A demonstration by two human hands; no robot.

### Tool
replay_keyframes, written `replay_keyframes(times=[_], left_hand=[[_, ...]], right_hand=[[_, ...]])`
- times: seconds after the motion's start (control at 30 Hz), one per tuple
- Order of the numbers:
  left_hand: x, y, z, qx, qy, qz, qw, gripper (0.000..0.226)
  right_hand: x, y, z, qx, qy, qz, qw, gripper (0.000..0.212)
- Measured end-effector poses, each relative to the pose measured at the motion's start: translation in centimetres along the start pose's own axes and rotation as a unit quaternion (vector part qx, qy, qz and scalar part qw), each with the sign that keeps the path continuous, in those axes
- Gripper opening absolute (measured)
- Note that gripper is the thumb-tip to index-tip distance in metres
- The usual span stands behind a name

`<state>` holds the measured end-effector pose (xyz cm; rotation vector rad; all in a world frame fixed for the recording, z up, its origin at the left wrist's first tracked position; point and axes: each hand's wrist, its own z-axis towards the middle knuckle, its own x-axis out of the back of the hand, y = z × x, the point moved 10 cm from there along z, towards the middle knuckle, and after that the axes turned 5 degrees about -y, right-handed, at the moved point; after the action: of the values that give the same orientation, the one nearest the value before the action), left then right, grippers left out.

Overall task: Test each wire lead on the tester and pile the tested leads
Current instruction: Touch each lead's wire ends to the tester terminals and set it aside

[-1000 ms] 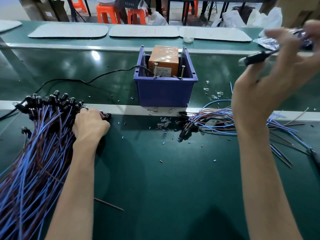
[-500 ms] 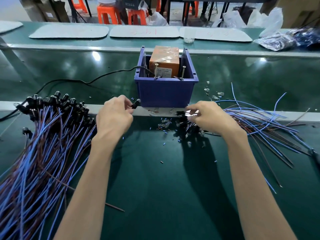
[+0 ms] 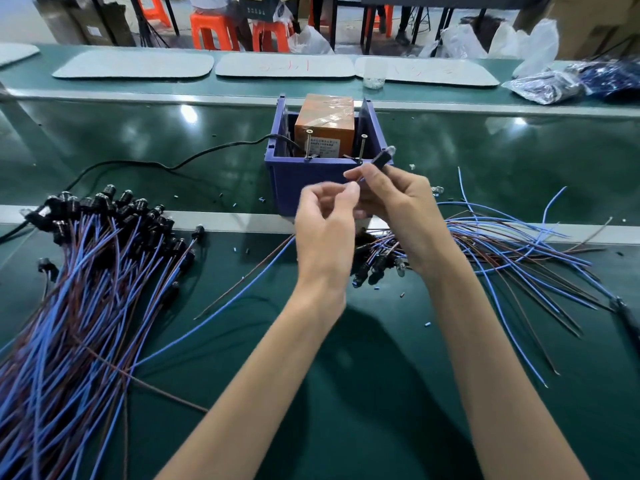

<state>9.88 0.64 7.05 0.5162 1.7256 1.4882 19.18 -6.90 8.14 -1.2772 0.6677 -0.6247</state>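
step: 1 lead [image 3: 382, 159] raised just near of the tester [image 3: 325, 123] | right hand [image 3: 401, 209] pinched its black head; left hand [image 3: 323, 223] seemingly pinched its wires, blurred | tested pile [image 3: 79, 289] left; untested pile [image 3: 502, 244] right | next: likely touching both bare ends to the 2 posts [image 3: 363, 147]

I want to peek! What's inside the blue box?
Inside the blue plastic box sits an orange tape-wrapped block, with a black cable running in. The front wall hides the bottom.
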Motion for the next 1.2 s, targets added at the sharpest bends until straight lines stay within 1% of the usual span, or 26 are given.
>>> replay_keyframes(times=[0.03,0.07,0.1,0.13,0.17,0.2,0.3,0.4,0.5,0.57,0.63,0.7,0.83,0.9,0.97,1.1,1.2], left_hand=[[-0.3,-1.9,-0.3,0.087,0.006,-0.059,0.994,0.011],[-0.5,-3.8,-0.8,0.174,0.014,-0.117,0.978,0.02],[-0.7,-5.2,-1.4,0.247,0.025,-0.169,0.954,0.028],[-0.9,-6.1,-1.9,0.299,0.036,-0.212,0.93,0.036],[-0.9,-6.6,-2.2,0.327,0.05,-0.244,0.912,0.042],[-0.6,-6.8,-2.2,0.331,0.07,-0.27,0.901,0.045],[1.3,-6.0,-1.5,0.271,0.15,-0.331,0.891,0.043],[3.4,-5.2,-1.0,0.224,0.211,-0.35,0.885,0.04],[5.3,-4.5,-0.4,0.197,0.247,-0.345,0.884,0.038],[5.9,-4.0,0.1,0.18,0.245,-0.346,0.887,0.039],[6.0,-3.4,0.7,0.161,0.225,-0.349,0.895,0.042],[5.4,-2.6,1.3,0.13,0.189,-0.344,0.911,0.043],[3.1,-1.4,1.5,0.081,0.082,-0.256,0.96,0.043],[1.9,-1.2,1.3,0.07,0.04,-0.209,0.975,0.043],[1.0,-1.1,1.1,0.064,0.012,-0.167,0.984,0.042],[-0.4,-0.9,1.0,0.045,-0.051,-0.107,0.992,0.041],[-1.2,-0.1,1.0,0.009,-0.088,-0.06,0.994,0.033]], right_hand=[[0.2,-0.4,0.0,0.006,0.008,-0.003,1.0,0.023],[0.4,-0.7,-0.1,0.011,0.012,-0.008,1.0,0.025],[0.6,-0.9,-0.1,0.014,0.015,-0.013,1.0,0.027],[0.7,-1.2,-0.1,0.016,0.015,-0.013,1.0,0.03],[0.7,-1.5,-0.2,0.017,0.009,-0.006,1.0,0.032],[0.7,-1.8,-0.3,0.019,0.0,0.01,1.0,0.033],[0.5,-2.6,-0.5,0.021,-0.017,0.075,0.997,0.034],[1.1,-2.9,-0.6,0.012,0.005,0.085,0.996,0.035],[2.0,-2.9,-0.7,0.002,0.025,0.068,0.997,0.036],[2.6,-3.0,-0.7,-0.004,0.033,0.041,0.999,0.037],[3.3,-2.9,-0.8,-0.017,0.046,0.018,0.999,0.039],[3.9,-2.6,-0.8,-0.034,0.058,-0.003,0.998,0.04],[4.7,-2.6,-1.2,-0.037,0.081,-0.07,0.994,0.028],[4.8,-2.7,-1.5,-0.038,0.097,-0.108,0.989,0.023],[4.7,-2.8,-1.6,-0.037,0.104,-0.114,0.987,0.02],[3.6,-2.9,-1.6,-0.031,0.089,-0.097,0.991,0.018],[2.7,-2.8,-1.5,-0.026,0.075,-0.075,0.994,0.018]])
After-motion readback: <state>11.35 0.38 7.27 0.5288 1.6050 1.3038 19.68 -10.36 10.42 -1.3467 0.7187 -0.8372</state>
